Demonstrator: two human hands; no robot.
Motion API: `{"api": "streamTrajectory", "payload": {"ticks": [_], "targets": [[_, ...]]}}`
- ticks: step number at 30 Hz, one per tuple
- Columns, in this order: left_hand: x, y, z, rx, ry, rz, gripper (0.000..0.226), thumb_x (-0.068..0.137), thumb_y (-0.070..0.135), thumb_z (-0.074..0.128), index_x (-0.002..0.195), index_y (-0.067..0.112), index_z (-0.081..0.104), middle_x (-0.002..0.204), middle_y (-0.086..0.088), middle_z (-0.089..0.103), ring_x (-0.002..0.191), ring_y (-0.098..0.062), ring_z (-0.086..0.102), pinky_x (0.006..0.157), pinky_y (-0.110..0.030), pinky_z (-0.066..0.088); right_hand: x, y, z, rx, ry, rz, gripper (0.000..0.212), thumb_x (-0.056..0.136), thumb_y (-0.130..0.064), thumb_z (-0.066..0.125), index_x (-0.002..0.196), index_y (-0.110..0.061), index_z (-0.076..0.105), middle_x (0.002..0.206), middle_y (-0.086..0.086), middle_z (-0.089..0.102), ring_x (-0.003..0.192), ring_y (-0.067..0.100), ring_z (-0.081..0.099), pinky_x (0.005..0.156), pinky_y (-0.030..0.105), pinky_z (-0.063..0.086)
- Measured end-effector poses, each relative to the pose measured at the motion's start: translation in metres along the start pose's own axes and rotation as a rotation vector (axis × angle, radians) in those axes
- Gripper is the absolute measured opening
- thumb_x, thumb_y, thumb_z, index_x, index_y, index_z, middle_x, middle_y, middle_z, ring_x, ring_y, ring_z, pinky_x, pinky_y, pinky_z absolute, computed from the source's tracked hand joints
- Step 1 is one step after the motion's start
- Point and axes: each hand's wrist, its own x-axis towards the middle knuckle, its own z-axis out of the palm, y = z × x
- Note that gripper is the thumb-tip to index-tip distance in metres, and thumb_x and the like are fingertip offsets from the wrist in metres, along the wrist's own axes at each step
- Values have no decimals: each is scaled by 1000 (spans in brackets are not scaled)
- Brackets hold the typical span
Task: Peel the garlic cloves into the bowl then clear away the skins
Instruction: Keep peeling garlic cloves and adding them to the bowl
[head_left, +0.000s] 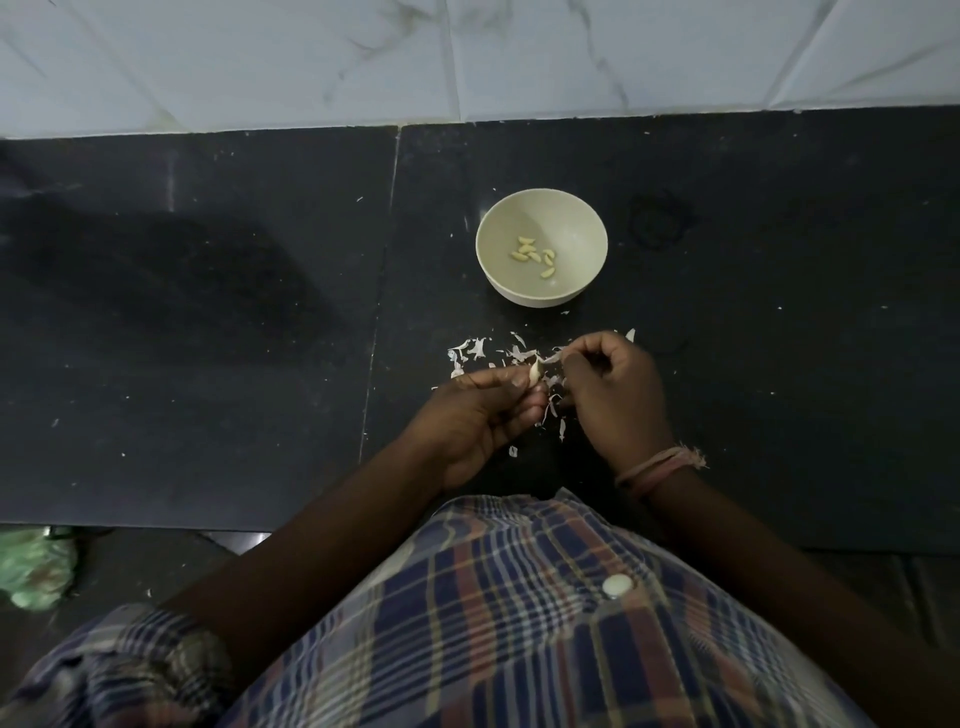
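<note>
Now the person stands at a dark counter (208, 322), both hands working close together just above it. The left hand (478, 415) pinches a garlic clove (535, 372) between thumb and fingertips, the clove's pale tip poking up. The right hand (610, 389), with a thread band (657, 465) at its wrist, has its fingers curled round a thin strip of skin (551, 357) that runs back toward the clove, so the two hands almost touch.

Beneath and around the hands lies a scatter of papery skins (475, 349), spread on the counter just in front of a pale bowl (587, 228). The bowl sits a little farther from the person than the hands, upright, with a few peeled cloves (535, 254) lying in its bottom.

Behind the counter runs a white marbled tile wall (467, 57). A checked shirt (519, 623) fills the lower view, and something pale green (34, 566) shows at the lower left edge, too blurred to tell.
</note>
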Motion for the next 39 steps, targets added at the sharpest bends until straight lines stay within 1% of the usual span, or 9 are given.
{"api": "streamTrajectory", "payload": {"ticks": [3, 7, 10, 14, 17, 19, 22, 30, 39], "targets": [[0, -1, -2, 24, -6, 13, 15, 101, 5, 55, 99, 4, 70, 84, -7, 74, 72, -9, 71, 66, -20, 59, 5, 3, -4, -12, 34, 6, 8, 91, -19, 64, 85, -23, 67, 79, 0, 71, 74, 23, 71, 76, 52, 59], [1, -2, -2, 59, 30, 78, 14, 102, 6, 56, 98, 6, 69, 85, -8, 73, 74, -11, 69, 67, -22, 59, 3, 7, -3, -18, 10, -9, 14, 88, -7, 68, 88, -22, 70, 84, -1, 73, 76, 17, 73, 77, 49, 61], [2, -4, 0, 106, 81, 135, 14, 101, 2, 55, 101, 3, 69, 83, -9, 70, 71, -12, 67, 66, -22, 58, 0, 12, 3, -9, -2, 13, 13, 83, -14, 68, 84, -27, 68, 84, -2, 73, 79, 18, 73, 76, 50, 61], [4, -8, -4, 224, 101, 199, 17, 103, 4, 53, 104, 4, 70, 82, -7, 68, 72, -11, 65, 67, -21, 57, -8, 9, 7, -86, -73, -54, 16, 91, -14, 66, 103, -23, 71, 96, -10, 72, 89, 3, 68, 85, 36, 59], [4, -10, -7, 398, 119, 288, 19, 103, 8, 55, 103, 10, 74, 80, -2, 73, 75, -10, 67, 71, -23, 56, -12, 3, 7, -71, -140, -156, 19, 94, -12, 66, 111, -17, 73, 102, -10, 73, 94, 2, 68, 88, 31, 57], [1, -8, -6, 479, 164, 345, 15, 102, 11, 59, 103, 11, 74, 78, -1, 75, 75, -9, 70, 71, -24, 57, -11, 4, 8, -89, -133, -186, 16, 93, -11, 67, 107, -15, 75, 100, -8, 73, 92, 4, 69, 87, 34, 58], [-1, -4, -2, 411, 205, 397, 13, 101, 13, 61, 101, 8, 72, 80, -6, 74, 72, -11, 71, 67, -22, 57, -10, 4, 6, -91, -113, -169, 11, 92, -12, 67, 99, -14, 75, 91, -8, 74, 83, 6, 70, 81, 38, 59], [-2, -3, 2, 368, 154, 445, 16, 96, 0, 64, 101, 10, 75, 85, -6, 78, 75, -14, 72, 71, -22, 57, -12, -5, 6, -58, -103, -130, 5, 88, -15, 68, 87, -20, 71, 76, -7, 70, 69, 3, 64, 64, 18, 50], [-1, -4, 4, 343, 117, 487, 19, 94, -2, 65, 106, 7, 77, 98, -15, 78, 88, -28, 73, 84, -36, 62, -12, -6, 6, -88, -46, -251, 6, 85, -14, 71, 84, -20, 69, 76, -7, 68, 69, 8, 63, 63, 21, 49]]}}
